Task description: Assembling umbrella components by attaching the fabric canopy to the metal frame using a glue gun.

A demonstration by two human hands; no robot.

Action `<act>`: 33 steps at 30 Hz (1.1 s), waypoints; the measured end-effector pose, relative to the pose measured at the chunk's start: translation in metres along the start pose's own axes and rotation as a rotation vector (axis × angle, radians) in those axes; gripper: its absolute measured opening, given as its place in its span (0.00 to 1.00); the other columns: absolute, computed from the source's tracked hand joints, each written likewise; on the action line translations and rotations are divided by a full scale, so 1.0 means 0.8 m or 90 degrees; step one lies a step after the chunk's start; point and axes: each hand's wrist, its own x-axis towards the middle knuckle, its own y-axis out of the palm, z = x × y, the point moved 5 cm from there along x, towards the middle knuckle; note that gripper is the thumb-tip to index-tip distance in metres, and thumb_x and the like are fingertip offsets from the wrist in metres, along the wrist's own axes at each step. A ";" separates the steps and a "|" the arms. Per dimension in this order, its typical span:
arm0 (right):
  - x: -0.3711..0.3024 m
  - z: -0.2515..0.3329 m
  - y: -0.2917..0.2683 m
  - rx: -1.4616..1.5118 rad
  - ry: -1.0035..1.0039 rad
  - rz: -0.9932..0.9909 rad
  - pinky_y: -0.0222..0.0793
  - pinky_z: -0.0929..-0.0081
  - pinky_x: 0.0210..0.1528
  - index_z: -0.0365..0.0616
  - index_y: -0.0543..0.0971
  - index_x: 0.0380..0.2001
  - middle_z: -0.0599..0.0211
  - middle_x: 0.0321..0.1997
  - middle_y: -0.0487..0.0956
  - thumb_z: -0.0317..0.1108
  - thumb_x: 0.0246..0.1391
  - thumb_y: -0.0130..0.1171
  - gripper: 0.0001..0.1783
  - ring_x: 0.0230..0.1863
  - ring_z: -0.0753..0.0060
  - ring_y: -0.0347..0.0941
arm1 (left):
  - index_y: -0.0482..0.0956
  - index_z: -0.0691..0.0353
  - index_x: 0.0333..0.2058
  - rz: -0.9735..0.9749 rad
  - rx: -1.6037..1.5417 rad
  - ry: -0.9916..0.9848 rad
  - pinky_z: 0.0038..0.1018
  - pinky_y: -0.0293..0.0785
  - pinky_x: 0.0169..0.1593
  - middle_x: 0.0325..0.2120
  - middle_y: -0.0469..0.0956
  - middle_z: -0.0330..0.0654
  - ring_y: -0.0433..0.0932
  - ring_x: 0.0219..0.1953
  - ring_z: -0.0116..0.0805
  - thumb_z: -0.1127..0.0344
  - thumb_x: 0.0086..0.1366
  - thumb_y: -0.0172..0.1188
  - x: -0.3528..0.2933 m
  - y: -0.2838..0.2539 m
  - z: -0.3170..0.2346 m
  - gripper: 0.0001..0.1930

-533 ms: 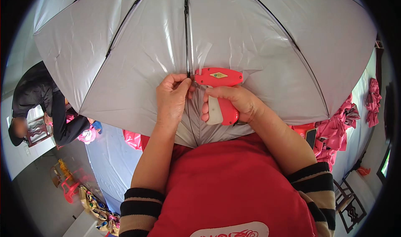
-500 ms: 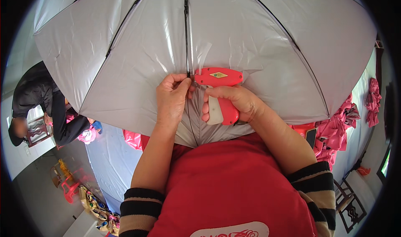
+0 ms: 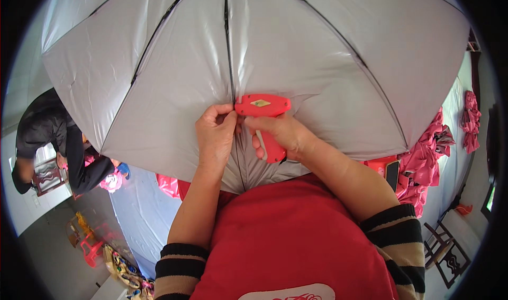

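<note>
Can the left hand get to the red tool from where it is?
Probably yes: the nose of the red pistol-grip tool is right beside the left hand, with nothing seen blocking. But that hand seems to be pinching the black umbrella rib, and the right hand grips the tool.

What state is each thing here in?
Silver umbrella canopy: spread open, creased near the red tool
Middle rib: extended
Red tool: held, nose at the middle rib
Left grip: pinched at the middle rib, exact hold hidden
Right grip: closed around the red tool
Pink bundles: crumpled
Co-worker: bent forward
</note>
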 end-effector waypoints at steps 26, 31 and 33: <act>0.068 0.152 -0.036 0.022 -0.183 -0.105 0.76 0.66 0.34 0.41 0.75 0.35 0.58 0.30 0.79 0.39 0.52 0.62 0.14 0.32 0.62 0.79 | 0.66 0.60 0.56 0.016 0.407 0.310 0.30 0.72 0.34 0.24 0.73 0.44 0.73 0.25 0.36 0.78 0.57 0.57 0.140 0.070 -0.091 0.26; 0.087 0.168 -0.053 -0.032 -0.158 -0.042 0.77 0.65 0.34 0.42 0.75 0.36 0.60 0.30 0.79 0.38 0.51 0.63 0.13 0.32 0.62 0.79 | 0.69 0.59 0.54 -0.020 0.369 0.300 0.28 0.71 0.33 0.23 0.71 0.43 0.71 0.24 0.33 0.80 0.57 0.56 0.143 0.066 -0.086 0.25; 0.086 0.166 -0.058 -0.043 -0.142 -0.039 0.77 0.65 0.34 0.42 0.76 0.36 0.60 0.31 0.79 0.38 0.51 0.63 0.13 0.32 0.63 0.79 | 0.69 0.59 0.54 -0.035 0.367 0.304 0.27 0.71 0.33 0.23 0.71 0.42 0.70 0.23 0.32 0.81 0.57 0.56 0.143 0.063 -0.084 0.25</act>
